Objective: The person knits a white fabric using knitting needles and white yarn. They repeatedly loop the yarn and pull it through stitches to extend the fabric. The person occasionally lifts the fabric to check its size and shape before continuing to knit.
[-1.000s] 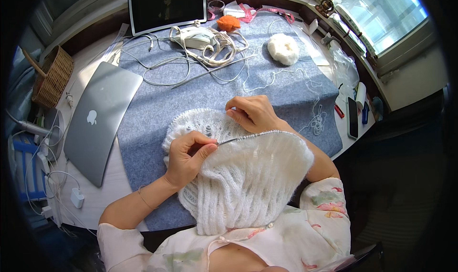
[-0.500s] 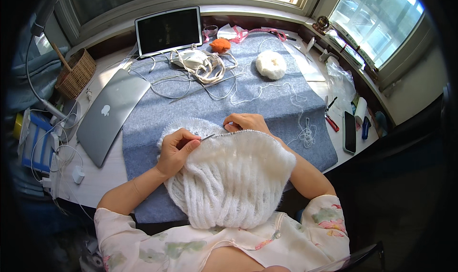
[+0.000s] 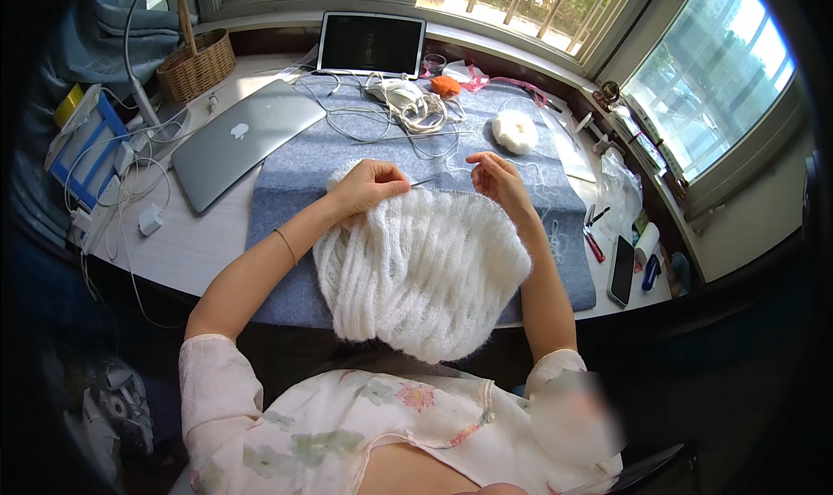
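White ribbed knitting (image 3: 425,269) hangs in folds over the desk's front edge, its upper edge gathered along a thin needle. My left hand (image 3: 373,188) pinches that edge at its left end, where a dark knitting needle tip (image 3: 425,182) sticks out toward the right. Beyond the right end of the edge, my right hand (image 3: 498,181) is raised with its fingers apart and index finger extended; no tool shows in it. A ball of white yarn (image 3: 515,132) lies farther back, and a loose tangle of white yarn (image 3: 555,239) lies right of my right forearm.
A blue-grey felt mat (image 3: 286,183) covers the desk's middle. Left are a closed silver laptop (image 3: 252,144), cables and a wicker basket (image 3: 198,65). Behind stand a tablet (image 3: 371,44), coiled cords (image 3: 421,113) and an orange ball (image 3: 446,86). Right lie a phone (image 3: 621,271) and red-handled snips (image 3: 594,245).
My right hand has come off the needle edge and its fingers have spread. The knitting and both hands have moved farther from my body. The whole view has shifted.
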`<move>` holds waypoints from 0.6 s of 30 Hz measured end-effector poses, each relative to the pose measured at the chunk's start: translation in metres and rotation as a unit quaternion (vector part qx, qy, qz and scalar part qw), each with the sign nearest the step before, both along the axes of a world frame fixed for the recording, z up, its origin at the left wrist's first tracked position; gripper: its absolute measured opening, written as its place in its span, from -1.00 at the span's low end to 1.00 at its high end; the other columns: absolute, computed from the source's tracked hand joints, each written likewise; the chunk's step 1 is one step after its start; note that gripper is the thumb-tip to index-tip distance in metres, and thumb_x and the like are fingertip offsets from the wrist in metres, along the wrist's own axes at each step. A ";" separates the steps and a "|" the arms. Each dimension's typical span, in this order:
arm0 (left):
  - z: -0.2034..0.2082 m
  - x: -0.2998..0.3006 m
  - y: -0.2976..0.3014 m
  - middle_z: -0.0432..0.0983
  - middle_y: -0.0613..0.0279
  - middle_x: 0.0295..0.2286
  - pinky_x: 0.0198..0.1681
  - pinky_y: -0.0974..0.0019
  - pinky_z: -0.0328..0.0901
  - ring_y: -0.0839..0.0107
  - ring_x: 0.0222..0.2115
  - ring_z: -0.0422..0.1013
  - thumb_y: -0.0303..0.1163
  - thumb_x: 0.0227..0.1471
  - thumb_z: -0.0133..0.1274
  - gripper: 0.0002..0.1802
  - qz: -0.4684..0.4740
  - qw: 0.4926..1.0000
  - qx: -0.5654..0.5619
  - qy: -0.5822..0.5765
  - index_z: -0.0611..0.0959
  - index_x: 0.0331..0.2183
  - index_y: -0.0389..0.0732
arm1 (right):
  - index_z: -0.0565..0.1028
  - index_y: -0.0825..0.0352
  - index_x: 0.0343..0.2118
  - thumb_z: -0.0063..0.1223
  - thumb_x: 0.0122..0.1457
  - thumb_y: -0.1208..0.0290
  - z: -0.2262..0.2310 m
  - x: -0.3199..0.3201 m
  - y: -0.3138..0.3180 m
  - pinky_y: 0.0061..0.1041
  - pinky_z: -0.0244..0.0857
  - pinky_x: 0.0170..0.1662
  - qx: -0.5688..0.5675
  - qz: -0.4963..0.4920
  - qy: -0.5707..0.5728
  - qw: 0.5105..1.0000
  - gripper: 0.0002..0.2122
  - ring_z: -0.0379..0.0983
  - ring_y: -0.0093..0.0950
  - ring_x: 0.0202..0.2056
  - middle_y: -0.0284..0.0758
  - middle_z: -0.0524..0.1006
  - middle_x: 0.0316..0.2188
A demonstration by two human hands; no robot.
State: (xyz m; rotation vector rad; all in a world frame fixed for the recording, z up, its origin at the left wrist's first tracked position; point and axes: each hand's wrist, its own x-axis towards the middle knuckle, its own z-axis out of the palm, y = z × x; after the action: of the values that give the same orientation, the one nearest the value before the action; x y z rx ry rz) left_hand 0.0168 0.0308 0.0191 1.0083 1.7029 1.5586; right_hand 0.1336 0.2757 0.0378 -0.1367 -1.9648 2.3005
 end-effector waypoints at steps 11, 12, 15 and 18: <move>0.089 0.102 -0.186 0.45 0.19 -0.40 -0.24 0.46 0.21 0.48 -0.35 0.35 -0.23 -0.03 0.06 -0.70 0.117 0.981 0.084 0.128 0.53 -0.36 -0.29 | 0.44 0.40 -0.40 -0.10 0.13 0.18 0.033 0.187 -0.012 -0.72 0.13 -0.49 0.094 -0.013 0.077 0.992 -0.69 0.28 -0.68 -0.55 -0.40 0.38 -0.63; 0.087 0.121 -0.229 0.47 0.16 -0.45 -0.34 0.48 0.24 0.48 -0.45 0.38 -0.20 -0.06 0.08 -0.68 0.053 0.995 0.044 0.070 0.56 -0.41 -0.30 | 0.44 0.42 -0.43 -0.09 0.12 0.16 0.027 0.215 -0.011 -0.71 0.15 -0.47 0.086 0.039 0.049 0.994 -0.67 0.31 -0.67 -0.52 -0.38 0.39 -0.62; 0.035 0.155 -0.316 0.49 0.16 -0.45 -0.29 0.48 0.28 0.45 -0.38 0.43 -0.16 -0.12 0.14 -0.61 0.066 0.976 -0.143 -0.147 0.56 -0.38 -0.33 | 0.45 0.45 -0.42 -0.04 0.07 0.13 -0.026 0.291 -0.021 -0.64 0.24 -0.35 0.090 0.019 -0.186 0.978 -0.63 0.38 -0.57 -0.43 -0.31 0.44 -0.53; -0.067 0.222 -0.378 0.46 0.11 -0.32 -0.13 0.31 0.24 0.33 -0.25 0.38 -0.02 -0.23 0.18 -0.36 0.294 0.902 -0.258 -0.184 0.48 -0.24 -0.36 | 0.44 0.49 -0.30 -0.02 0.04 0.09 -0.097 0.349 -0.044 -0.53 0.25 -0.16 0.324 -0.083 -0.327 0.884 -0.56 0.40 -0.45 -0.31 -0.23 0.46 -0.39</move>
State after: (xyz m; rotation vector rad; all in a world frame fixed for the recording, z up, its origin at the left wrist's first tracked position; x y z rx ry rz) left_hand 0.2387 -0.3470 -0.0475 -0.0873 2.0716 1.3817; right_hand 0.4830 0.2317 -0.0589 -1.0742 -2.7676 1.4658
